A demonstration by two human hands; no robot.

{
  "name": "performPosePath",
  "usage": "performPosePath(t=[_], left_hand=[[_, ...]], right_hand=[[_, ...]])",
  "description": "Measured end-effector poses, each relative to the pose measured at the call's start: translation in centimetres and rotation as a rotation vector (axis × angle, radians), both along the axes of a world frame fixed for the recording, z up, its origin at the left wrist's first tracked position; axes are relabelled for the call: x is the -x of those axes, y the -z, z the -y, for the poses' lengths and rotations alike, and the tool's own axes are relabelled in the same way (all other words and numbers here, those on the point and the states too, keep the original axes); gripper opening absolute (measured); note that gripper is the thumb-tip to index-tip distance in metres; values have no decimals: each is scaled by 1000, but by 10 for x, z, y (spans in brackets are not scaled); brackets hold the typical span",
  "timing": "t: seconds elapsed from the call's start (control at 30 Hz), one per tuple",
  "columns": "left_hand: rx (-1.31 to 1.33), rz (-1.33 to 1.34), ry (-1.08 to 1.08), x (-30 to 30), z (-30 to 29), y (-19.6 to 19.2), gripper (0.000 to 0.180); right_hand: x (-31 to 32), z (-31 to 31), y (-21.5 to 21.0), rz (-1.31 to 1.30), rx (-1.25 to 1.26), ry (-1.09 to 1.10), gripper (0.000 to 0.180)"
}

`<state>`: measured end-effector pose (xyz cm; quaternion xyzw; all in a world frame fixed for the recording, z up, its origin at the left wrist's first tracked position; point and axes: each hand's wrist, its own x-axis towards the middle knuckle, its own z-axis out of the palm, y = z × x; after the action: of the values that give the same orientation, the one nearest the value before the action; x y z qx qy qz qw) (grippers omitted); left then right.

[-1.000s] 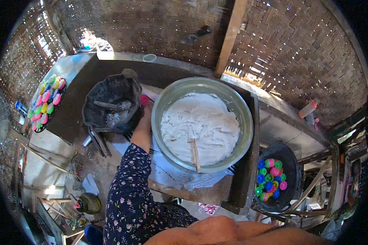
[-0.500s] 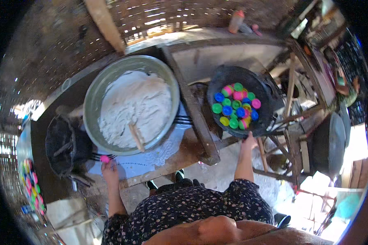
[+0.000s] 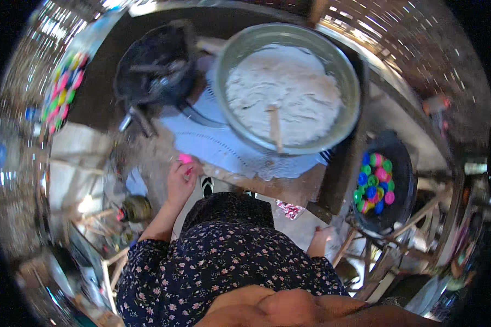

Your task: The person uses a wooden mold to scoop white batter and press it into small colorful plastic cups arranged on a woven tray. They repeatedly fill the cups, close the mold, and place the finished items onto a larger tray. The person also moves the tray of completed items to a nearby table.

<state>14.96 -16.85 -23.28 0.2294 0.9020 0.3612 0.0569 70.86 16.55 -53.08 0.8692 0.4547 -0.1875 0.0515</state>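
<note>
My left hand [image 3: 181, 182] is closed around a small pink plastic cup [image 3: 185, 158] at the table's front edge. Low on the right, my right hand [image 3: 320, 240] hangs beside my body, apart from the table; its fingers are blurred. A large metal basin [image 3: 221, 87] of white flour [image 3: 281, 90] stands on the table, a wooden stick [image 3: 274, 128] poking up from the flour. To the right, a black wok [image 3: 401, 169] holds several small coloured plastic cups [image 3: 382, 174].
A dark pot [image 3: 131, 82] stands left of the basin, beside a white patterned cloth [image 3: 202, 136]. Rows of coloured cups [image 3: 65, 92] lie at the far left. A wooden beam [image 3: 341, 174] edges the table's right side, and a green gas cylinder [image 3: 135, 209] stands lower left.
My view has swung left, so basin and wok sit further right. My right hand has come off the wok's rim and dropped toward my body. The pink cup stays in my left hand.
</note>
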Motion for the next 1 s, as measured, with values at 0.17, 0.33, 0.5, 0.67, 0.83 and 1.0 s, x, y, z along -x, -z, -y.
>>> performPosePath(t=[0.17, 0.33, 0.5, 0.67, 0.83, 1.0], left_hand=[[32, -50, -93, -46, 42, 24, 21], [-19, 127, -249, -94, 91, 59, 24], [-122, 255, -408, -154, 167, 98, 26], [-39, 304, -631, -222, 281, 128, 24], [-13, 425, -959, -301, 390, 187, 25], [-350, 733, -1372, -355, 434, 230, 25]], right_hand=[[146, 73, -28, -901, 552, 98, 32], [258, 102, -63, -763, 706, -840, 26], [345, 143, -56, -806, 731, -701, 10], [404, 172, 0, -1130, 647, -185, 16], [427, 200, 42, -1142, 500, -19, 15], [428, 212, 77, -1306, 391, -148, 10]])
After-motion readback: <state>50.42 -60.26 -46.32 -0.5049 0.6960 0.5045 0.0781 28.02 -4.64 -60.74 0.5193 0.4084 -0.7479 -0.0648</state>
